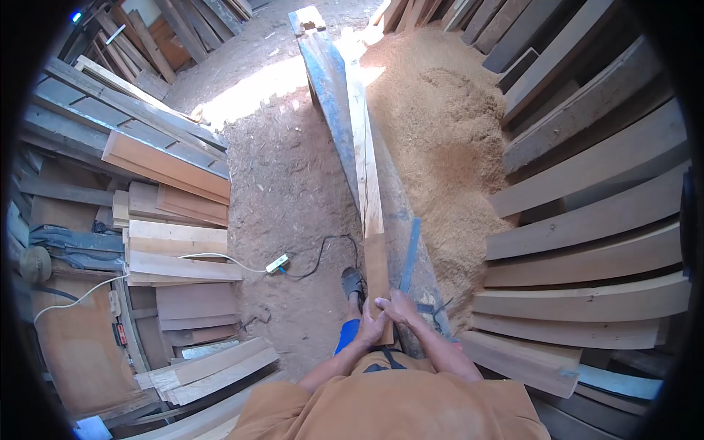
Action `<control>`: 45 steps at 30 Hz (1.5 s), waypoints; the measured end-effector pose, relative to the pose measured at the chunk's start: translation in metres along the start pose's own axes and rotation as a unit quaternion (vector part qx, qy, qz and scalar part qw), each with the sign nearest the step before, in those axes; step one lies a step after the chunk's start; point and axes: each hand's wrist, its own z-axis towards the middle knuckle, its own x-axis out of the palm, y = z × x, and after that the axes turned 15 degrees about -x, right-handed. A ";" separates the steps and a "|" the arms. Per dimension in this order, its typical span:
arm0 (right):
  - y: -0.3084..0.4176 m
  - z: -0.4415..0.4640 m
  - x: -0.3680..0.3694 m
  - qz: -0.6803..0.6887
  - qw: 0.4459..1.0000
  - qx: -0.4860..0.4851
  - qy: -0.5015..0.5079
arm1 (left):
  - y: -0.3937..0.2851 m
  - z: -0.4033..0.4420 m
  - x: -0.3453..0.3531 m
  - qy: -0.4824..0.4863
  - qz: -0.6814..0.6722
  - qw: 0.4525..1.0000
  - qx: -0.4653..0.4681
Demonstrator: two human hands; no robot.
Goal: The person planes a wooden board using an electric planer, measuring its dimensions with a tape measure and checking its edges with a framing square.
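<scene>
Both of my hands grip the near end of a brown wooden board [377,279], close in front of my body. My left hand [372,325] wraps its left edge, and my right hand [397,307] holds its right edge with the thumb on top. Past the brown part, a long pale length of wood [362,147] with cracks in its face runs away from me along the bench [334,84]. I cannot tell whether brown and pale parts are one piece. A flat blue strip [411,253] lies on the bench to the right of my right hand.
A power strip [278,264] with a white cable and a black cord lies on the dirt floor to the left. Sawdust [455,147] is heaped right of the bench. Stacked boards [183,249] line the left side, and long planks [587,242] line the right.
</scene>
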 end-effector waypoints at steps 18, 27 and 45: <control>0.037 0.009 0.025 -0.041 0.998 -0.036 0.032 | -0.003 -0.008 -0.061 0.105 -0.151 0.980 -0.075; 0.027 0.014 0.002 -0.057 0.995 -0.020 0.079 | -0.008 0.006 -0.051 0.253 -0.240 0.922 -0.170; -0.071 -0.050 -0.004 -0.383 0.922 -0.033 -0.057 | -0.197 -0.101 -0.041 0.342 -0.575 0.743 -0.036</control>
